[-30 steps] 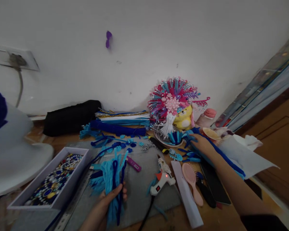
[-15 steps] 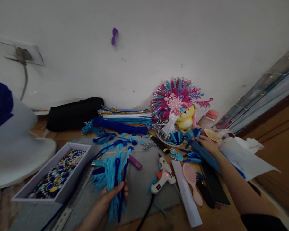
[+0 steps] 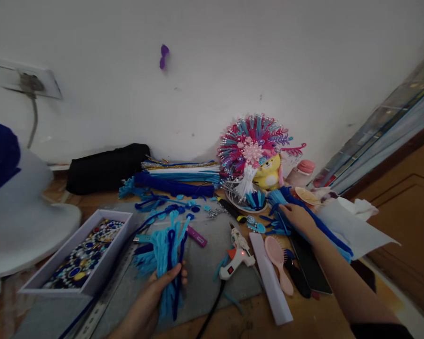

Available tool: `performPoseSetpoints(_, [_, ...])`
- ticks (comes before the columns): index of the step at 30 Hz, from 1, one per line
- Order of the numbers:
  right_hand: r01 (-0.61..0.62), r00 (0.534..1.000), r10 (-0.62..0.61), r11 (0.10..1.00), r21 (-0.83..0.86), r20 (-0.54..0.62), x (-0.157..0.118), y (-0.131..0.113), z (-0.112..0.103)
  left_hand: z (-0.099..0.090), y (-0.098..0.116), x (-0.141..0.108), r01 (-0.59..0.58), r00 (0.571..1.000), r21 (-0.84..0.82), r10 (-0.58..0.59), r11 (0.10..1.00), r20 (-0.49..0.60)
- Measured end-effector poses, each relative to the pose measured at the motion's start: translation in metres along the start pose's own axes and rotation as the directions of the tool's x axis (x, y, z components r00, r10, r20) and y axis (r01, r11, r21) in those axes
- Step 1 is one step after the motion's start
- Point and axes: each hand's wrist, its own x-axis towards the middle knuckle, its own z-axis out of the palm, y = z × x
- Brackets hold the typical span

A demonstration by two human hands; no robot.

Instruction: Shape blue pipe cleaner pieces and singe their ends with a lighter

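My left hand (image 3: 162, 287) is closed around a bundle of light and dark blue fuzzy stems (image 3: 164, 249), which it holds upright over the grey mat (image 3: 205, 282). On the right, my right hand (image 3: 297, 219) rests at a long pile of blue stems (image 3: 311, 212); its fingertips are partly hidden among the blue pieces, so their grip is unclear. Short blue pieces (image 3: 281, 226) lie just left of that hand. A glue gun (image 3: 237, 263) with a red light lies between the hands.
A white box of beads (image 3: 86, 254) stands at left. A pink hairbrush (image 3: 277, 259), a white strip (image 3: 270, 278) and a black flat object (image 3: 311, 268) lie at right. Behind are a plate (image 3: 233, 200), a yellow plush toy (image 3: 268, 174) and a pink-capped bottle (image 3: 301, 173).
The long blue pile beside my right hand has shifted and now shows more dark blue stems behind the hand. My left hand still holds its bundle. The view has shifted slightly.
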Motion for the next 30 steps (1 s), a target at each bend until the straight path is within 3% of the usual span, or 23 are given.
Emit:
performPoseSetpoints(4, [0.138, 0.987, -0.129, 0.987, 0.085, -0.099, 0.025, -0.042, 0.028, 0.001, 0.000, -0.002, -0.009, 1.000, -0.021, 0.009, 1.000, 0.021])
performPoseSetpoints(7, [0.162, 0.987, -0.160, 0.979, 0.121, -0.024, 0.044, -0.061, 0.038, -0.001, 0.001, -0.001, -0.009, 1.000, -0.025, 0.010, 1.000, 0.027])
performPoseSetpoints(11, [0.110, 0.990, -0.122, 0.982, 0.152, 0.069, 0.056, -0.056, 0.027, -0.006, 0.001, 0.003, 0.035, 0.998, 0.000, -0.035, 0.999, 0.054])
performPoseSetpoints(13, [0.085, 0.991, -0.113, 0.950, 0.302, 0.075, 0.055, -0.045, 0.016, -0.008, 0.000, 0.004, 0.039, 0.997, 0.007, -0.040, 0.999, 0.059])
performPoseSetpoints(15, [0.032, 0.995, -0.078, 0.852, 0.523, 0.066, 0.052, -0.034, 0.004, -0.007, -0.001, 0.005, 0.019, 0.999, -0.005, -0.019, 1.000, 0.050])
performPoseSetpoints(18, [-0.034, 0.999, 0.017, 0.635, 0.772, 0.030, 0.046, -0.018, -0.013, -0.005, -0.003, 0.006, -0.011, 1.000, -0.024, 0.012, 1.000, 0.016])
performPoseSetpoints(20, [-0.045, 0.997, 0.079, 0.523, 0.851, 0.005, 0.044, -0.010, -0.022, -0.003, -0.003, 0.005, -0.023, 1.000, -0.022, 0.023, 1.000, 0.011])
performPoseSetpoints(23, [-0.049, 0.994, 0.105, 0.465, 0.884, 0.000, 0.041, -0.007, -0.024, -0.002, -0.003, 0.004, -0.049, 0.999, -0.013, 0.050, 0.999, 0.022])
performPoseSetpoints(25, [-0.036, 0.998, 0.060, 0.483, 0.875, 0.008, 0.039, -0.014, -0.016, -0.002, -0.003, 0.005, -0.052, 0.999, -0.013, 0.052, 0.999, 0.015])
performPoseSetpoints(27, [0.004, 0.997, -0.065, 0.558, 0.830, 0.040, 0.036, -0.026, -0.003, -0.002, -0.002, 0.005, -0.032, 0.999, -0.020, 0.032, 0.999, 0.004])
performPoseSetpoints(30, [0.131, 0.924, -0.306, 0.816, 0.562, 0.228, 0.034, -0.051, 0.017, -0.002, -0.001, 0.004, 0.004, 1.000, -0.037, -0.004, 0.999, -0.006])
